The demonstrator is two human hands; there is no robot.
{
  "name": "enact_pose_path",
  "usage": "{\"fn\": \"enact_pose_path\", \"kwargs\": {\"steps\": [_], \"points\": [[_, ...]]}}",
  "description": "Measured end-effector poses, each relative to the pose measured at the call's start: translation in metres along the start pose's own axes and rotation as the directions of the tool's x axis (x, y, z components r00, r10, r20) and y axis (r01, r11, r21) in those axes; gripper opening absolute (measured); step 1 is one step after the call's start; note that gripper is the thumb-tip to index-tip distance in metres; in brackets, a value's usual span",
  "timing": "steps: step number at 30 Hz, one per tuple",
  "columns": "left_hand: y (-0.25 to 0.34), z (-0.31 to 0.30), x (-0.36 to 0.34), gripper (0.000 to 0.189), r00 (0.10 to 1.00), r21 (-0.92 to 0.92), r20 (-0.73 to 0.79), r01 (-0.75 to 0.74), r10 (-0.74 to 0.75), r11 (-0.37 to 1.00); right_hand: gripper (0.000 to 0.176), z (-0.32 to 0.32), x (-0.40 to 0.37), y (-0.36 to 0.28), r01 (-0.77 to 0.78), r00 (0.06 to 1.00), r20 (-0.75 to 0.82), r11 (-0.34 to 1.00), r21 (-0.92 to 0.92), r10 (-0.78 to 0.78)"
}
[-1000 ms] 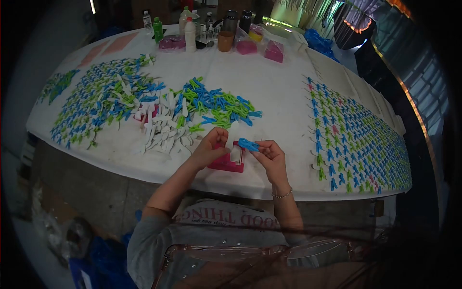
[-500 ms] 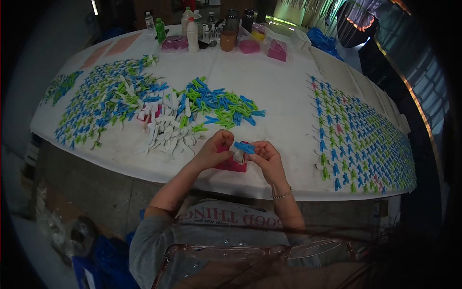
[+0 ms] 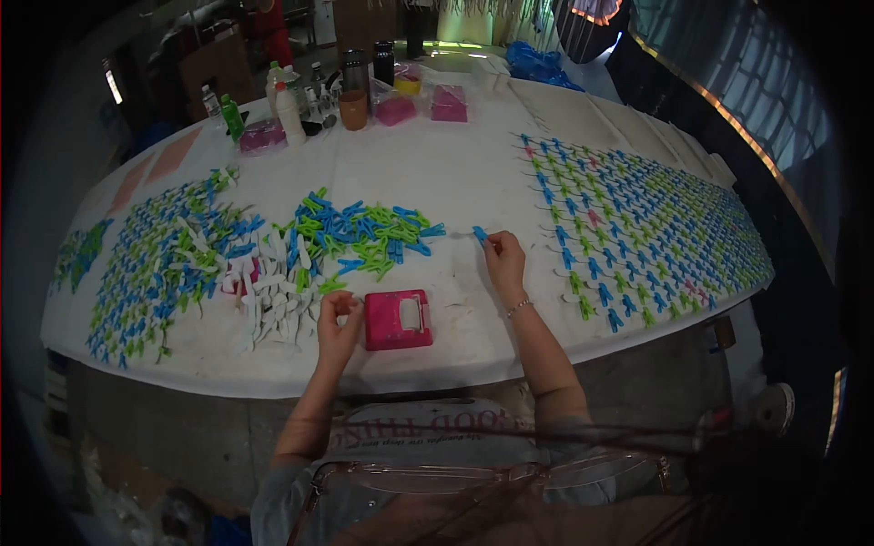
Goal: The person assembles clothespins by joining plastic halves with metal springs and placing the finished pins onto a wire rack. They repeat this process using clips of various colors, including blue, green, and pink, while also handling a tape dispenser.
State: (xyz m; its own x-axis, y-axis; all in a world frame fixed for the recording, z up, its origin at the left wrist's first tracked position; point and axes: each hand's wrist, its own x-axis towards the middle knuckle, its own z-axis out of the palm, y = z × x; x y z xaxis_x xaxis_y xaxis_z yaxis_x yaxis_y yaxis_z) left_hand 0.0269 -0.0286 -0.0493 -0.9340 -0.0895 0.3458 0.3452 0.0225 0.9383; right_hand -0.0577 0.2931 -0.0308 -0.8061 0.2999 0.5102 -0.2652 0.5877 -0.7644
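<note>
My right hand is closed on a blue clothes peg, held out over the white table right of the loose pegs. My left hand hovers at the left edge of a pink square box with a whitish block set in its top. Its thumb and fingers are drawn together, and I cannot make out anything between them. Beyond the box lies a heap of loose blue and green clothes pegs. A pile of white curved strips lies left of my left hand.
Rows of pegs with pale strips cover the table's right side. A dense spread of pegs fills the left. Bottles, a brown cup and pink bagged packs stand along the back. The table's front edge is close to me.
My hands have parted: the right has carried the blue peg away to the right, and the left has drawn left of the pink box. The view has shifted, showing the box uncovered.
</note>
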Motion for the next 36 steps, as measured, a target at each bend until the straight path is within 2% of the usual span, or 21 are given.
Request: {"fn": "enact_pose_path", "kwargs": {"steps": [1,3,4,8,10,11,13,16,20,22,24,25,27,28,30,31,33,34,36], "points": [[-0.005,-0.002,-0.006,0.028,1.000,0.001,0.009,-0.002,0.002,1.000,0.006,-0.001,0.005,0.009,0.067,0.997,-0.033,0.987,-0.145,-0.073],[-0.009,-0.007,-0.017,0.018,0.993,-0.152,0.043,0.117,-0.112,0.981,0.009,0.000,0.009,0.020,0.048,0.999,0.005,0.983,-0.180,-0.047],[-0.010,-0.008,-0.021,0.018,0.993,-0.150,0.049,0.117,-0.111,0.982,0.011,0.000,0.010,0.023,0.034,0.998,0.051,0.976,-0.213,-0.024],[-0.005,-0.012,-0.034,0.011,0.992,-0.024,0.013,0.125,-0.124,0.992,0.017,-0.008,-0.004,0.009,0.107,0.993,-0.021,0.947,-0.304,-0.120],[0.002,-0.014,-0.039,0.010,0.994,0.041,0.003,0.107,-0.107,0.993,0.028,-0.017,-0.013,0.007,0.131,0.988,0.130,0.915,-0.382,-0.087],[0.006,-0.014,-0.043,0.009,0.994,0.096,0.005,0.105,-0.106,0.990,0.028,-0.020,-0.019,0.003,0.127,0.988,0.129,0.915,-0.383,-0.084],[0.005,-0.016,-0.048,0.009,0.995,0.146,0.017,0.098,-0.101,0.984,0.037,-0.024,-0.030,-0.007,0.300,0.949,0.241,0.805,-0.511,-0.201],[-0.004,-0.019,-0.057,0.011,0.998,0.220,0.025,0.051,-0.058,0.974,0.040,-0.015,-0.028,0.014,0.340,0.933,0.308,0.731,-0.592,-0.185],[-0.011,-0.021,-0.059,0.012,0.996,0.241,-0.019,0.089,-0.087,0.966,0.036,0.005,-0.002,0.022,0.326,0.941,0.279,0.743,-0.584,-0.193],[-0.017,-0.022,-0.059,0.012,0.997,0.232,-0.037,0.082,-0.075,0.969,0.035,0.018,0.023,0.020,0.268,0.950,0.298,0.750,-0.604,-0.099],[-0.021,-0.020,-0.060,0.013,0.999,0.378,-0.036,0.000,0.015,0.926,0.032,0.034,0.052,0.030,0.243,0.955,0.287,0.749,-0.616,-0.074],[-0.019,-0.017,-0.059,0.013,0.999,0.377,-0.041,-0.006,0.023,0.926,0.029,0.043,0.067,0.037,0.216,0.960,0.277,0.749,-0.627,-0.045],[-0.014,-0.013,-0.058,0.012,0.988,0.556,-0.023,-0.112,0.150,0.823,0.030,0.059,0.096,0.052,0.206,0.963,0.268,0.745,-0.635,-0.038],[-0.022,-0.013,-0.060,0.012,0.987,0.559,-0.026,-0.116,0.157,0.821,0.031,0.066,0.110,0.058,0.190,0.965,0.261,0.741,-0.644,-0.021],[-0.048,-0.018,-0.067,0.011,0.951,0.456,-0.109,-0.211,0.289,0.865,0.032,0.080,0.139,0.072,0.168,0.968,0.252,0.740,-0.651,0.001],[-0.061,-0.019,-0.075,0.011,0.950,0.456,-0.110,-0.214,0.293,0.864,0.033,0.085,0.152,0.079,0.143,0.970,0.242,0.733,-0.665,0.030],[-0.082,-0.018,-0.081,0.014,0.936,0.287,-0.339,0.006,0.096,0.958,0.034,0.093,0.178,0.095,0.127,0.975,0.220,0.716,-0.686,0.037],[-0.069,-0.006,-0.074,0.014,0.935,0.291,-0.339,0.000,0.103,0.957,0.035,0.097,0.190,0.101,0.109,0.979,0.200,0.700,-0.706,0.049],[-0.031,0.010,-0.072,0.016,0.900,0.325,-0.435,0.134,0.022,0.936,0.036,0.102,0.212,0.114,0.080,0.983,0.173,0.694,-0.715,0.065]]}}
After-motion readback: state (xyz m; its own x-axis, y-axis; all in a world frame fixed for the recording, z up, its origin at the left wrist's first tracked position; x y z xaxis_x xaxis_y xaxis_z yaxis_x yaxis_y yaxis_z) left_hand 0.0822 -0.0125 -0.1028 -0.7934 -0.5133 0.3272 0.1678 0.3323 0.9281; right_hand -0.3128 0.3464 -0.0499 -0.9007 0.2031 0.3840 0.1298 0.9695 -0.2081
